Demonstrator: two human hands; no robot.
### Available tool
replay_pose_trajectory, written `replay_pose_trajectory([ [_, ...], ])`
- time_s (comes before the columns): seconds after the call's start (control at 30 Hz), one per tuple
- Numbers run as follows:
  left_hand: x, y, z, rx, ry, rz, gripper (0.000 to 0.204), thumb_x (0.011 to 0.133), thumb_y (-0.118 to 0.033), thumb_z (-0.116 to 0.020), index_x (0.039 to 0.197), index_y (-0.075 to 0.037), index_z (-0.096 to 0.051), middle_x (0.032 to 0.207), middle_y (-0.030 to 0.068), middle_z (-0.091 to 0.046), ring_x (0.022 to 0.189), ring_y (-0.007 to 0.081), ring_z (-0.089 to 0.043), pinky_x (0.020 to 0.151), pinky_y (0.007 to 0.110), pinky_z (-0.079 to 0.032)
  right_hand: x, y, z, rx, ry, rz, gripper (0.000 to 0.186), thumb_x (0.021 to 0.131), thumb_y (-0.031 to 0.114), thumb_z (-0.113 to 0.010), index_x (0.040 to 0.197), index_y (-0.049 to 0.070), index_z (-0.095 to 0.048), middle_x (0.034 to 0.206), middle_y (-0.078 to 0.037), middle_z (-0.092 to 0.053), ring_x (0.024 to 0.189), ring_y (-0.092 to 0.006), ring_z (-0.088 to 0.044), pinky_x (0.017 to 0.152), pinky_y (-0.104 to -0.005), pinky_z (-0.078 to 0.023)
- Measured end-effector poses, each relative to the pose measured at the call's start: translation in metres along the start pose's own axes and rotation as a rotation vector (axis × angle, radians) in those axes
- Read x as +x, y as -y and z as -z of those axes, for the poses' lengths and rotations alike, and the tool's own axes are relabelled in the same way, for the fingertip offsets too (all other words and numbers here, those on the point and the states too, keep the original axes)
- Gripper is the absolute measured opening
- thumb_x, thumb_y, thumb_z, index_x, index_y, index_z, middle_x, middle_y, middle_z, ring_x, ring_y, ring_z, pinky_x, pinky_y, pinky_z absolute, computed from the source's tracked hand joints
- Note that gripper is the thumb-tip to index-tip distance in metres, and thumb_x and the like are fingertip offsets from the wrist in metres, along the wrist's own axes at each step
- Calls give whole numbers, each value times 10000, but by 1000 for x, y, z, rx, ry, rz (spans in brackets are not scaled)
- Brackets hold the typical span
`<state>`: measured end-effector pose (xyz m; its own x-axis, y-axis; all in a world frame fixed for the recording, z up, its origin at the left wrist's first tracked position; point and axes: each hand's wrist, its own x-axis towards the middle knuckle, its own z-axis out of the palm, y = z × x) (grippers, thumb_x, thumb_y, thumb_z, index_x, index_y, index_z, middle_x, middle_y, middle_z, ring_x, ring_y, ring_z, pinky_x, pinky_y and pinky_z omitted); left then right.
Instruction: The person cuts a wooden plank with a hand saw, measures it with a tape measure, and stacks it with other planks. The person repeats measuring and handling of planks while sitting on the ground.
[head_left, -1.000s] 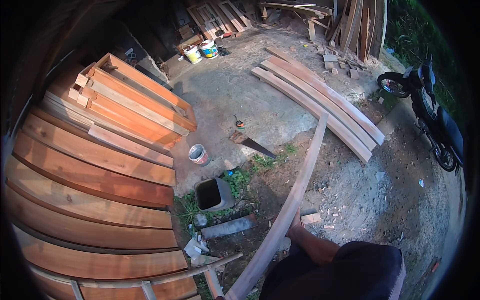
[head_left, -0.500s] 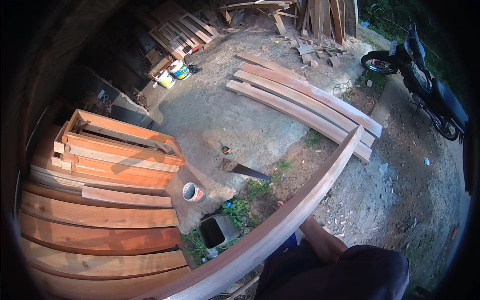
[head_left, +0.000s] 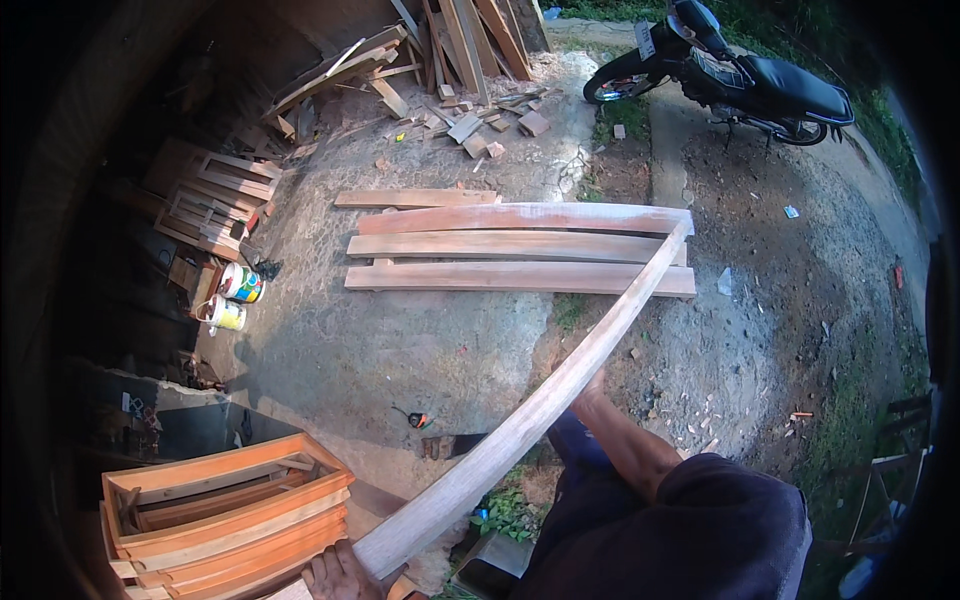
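Observation:
A long wooden plank [head_left: 520,425] slants from the lower left up toward the far right. Over its near end, my left hand [head_left: 343,573] is closed, with the knuckles showing. My right hand [head_left: 592,388] supports the plank at about its middle; its fingers are mostly hidden behind the wood. The plank's far tip overlaps three boards laid side by side on the ground: a reddish board [head_left: 520,217], a paler board [head_left: 510,243] and a nearer board [head_left: 520,279]. Whether the tip touches them I cannot tell.
Stacked orange wooden frames [head_left: 230,500] stand at lower left. A tape measure [head_left: 417,420] and a partly covered saw [head_left: 455,446] lie on the ground. Paint buckets [head_left: 240,284] are at left, scrap wood [head_left: 465,128] at the back, a motorcycle [head_left: 740,80] at far right.
The view has turned, so the ground boards appear level and further left. The plank has swung along with me, still held. My left hand has come into view at its near end.

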<state>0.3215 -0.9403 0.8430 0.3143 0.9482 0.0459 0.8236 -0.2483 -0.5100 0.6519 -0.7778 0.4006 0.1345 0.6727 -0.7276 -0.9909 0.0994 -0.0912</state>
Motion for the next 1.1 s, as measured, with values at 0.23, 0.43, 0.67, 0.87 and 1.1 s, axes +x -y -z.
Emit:
replay_pose_trajectory([
  [0.23,153,90,-38,117,-26,-186,340,824,-253,-728,1089,-56,-651,960,135,-651,914,314,-621,826,455,-476,80,-39,-58,124,-6,37,972,856,876,-329,1376,74,-507,1244,-207,-596,1104,-442,-581,961,-675,-474],
  [0.43,308,164,-118,32,17,-304,759,671,-593,-842,1169,-52,-657,1013,120,-677,961,312,-630,854,457,-483,147,-78,-135,100,-76,39,989,902,869,-221,1470,97,-465,1432,-183,-532,1298,-411,-506,1087,-637,-410],
  [0.67,473,214,-176,-171,212,-330,790,675,-570,-839,1220,-40,-623,1111,125,-659,1067,316,-610,928,456,-464,192,-146,-241,304,-203,-33,1024,870,887,-260,1400,44,-497,1437,-254,-502,1333,-421,-500,1142,-619,-368],
  [0.87,557,260,-228,-105,256,-484,754,752,-485,-813,1332,-75,-562,1243,123,-621,1166,329,-561,1007,502,-423,229,-243,-313,361,-15,96,457,948,498,-577,953,52,-675,824,-177,-705,736,-362,-704,705,-528,-615],
  [1.1,644,444,-304,54,123,-626,798,667,-404,-883,1318,-47,-591,1266,165,-633,1195,356,-564,1089,529,-375,304,-300,-365,434,-114,377,445,988,453,-458,954,56,-656,737,-137,-678,634,-306,-692,570,-471,-605],
])
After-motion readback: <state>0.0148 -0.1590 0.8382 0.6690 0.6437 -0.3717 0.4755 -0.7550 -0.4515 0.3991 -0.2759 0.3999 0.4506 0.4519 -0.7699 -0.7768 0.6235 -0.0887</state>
